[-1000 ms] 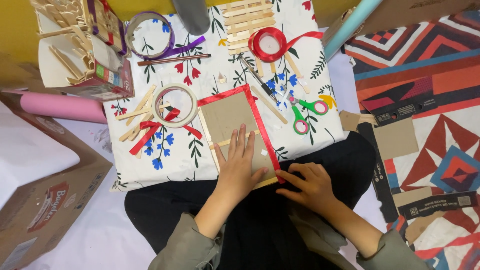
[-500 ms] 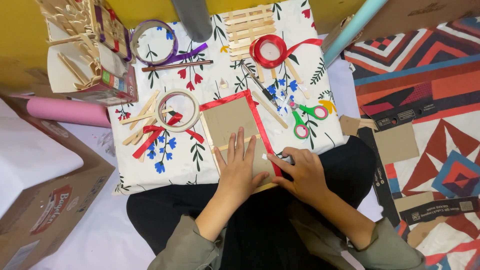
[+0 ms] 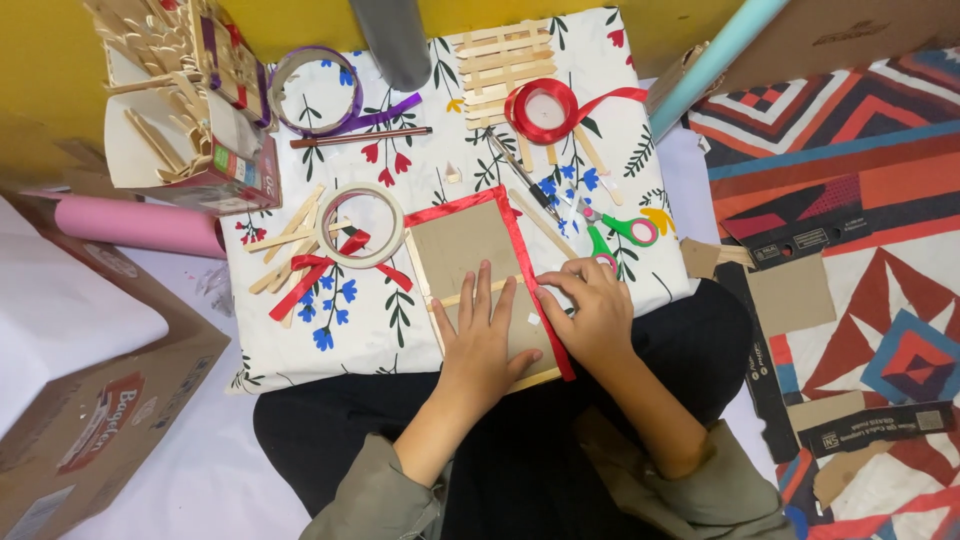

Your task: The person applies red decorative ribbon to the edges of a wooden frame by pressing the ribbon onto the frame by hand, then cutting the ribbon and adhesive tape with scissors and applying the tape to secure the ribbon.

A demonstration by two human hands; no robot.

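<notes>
Two bare hands rest on a brown cardboard panel (image 3: pixel 478 262) that lies on a floral white cloth (image 3: pixel 380 320) across the person's lap; the panel is the landmark for all that follows. Along its top and right edges runs a red ribbon strip (image 3: pixel 528 275); a thin wooden stick (image 3: pixel 462 297) crosses its middle. On the panel's lower half the left hand (image 3: pixel 483 335) lies flat, fingers spread and straight, palm pressed down; the right hand (image 3: pixel 590 312) sits at the panel's right edge with fingers curled, the fingertips pressing on the ribbon strip, though whether they pinch anything I cannot tell. Just left of the panel lies a roll of pale tape (image 3: pixel 360 226), with a red ribbon bow (image 3: pixel 318 275) and loose craft sticks (image 3: pixel 288 240) beneath it; right of the panel, near the right hand, lie green-handled scissors (image 3: pixel 622 232); above the panel sits a red ribbon spool (image 3: pixel 540 108) on a raft of joined sticks (image 3: pixel 497 62); farther up and left, a purple ribbon roll (image 3: pixel 315 92).
</notes>
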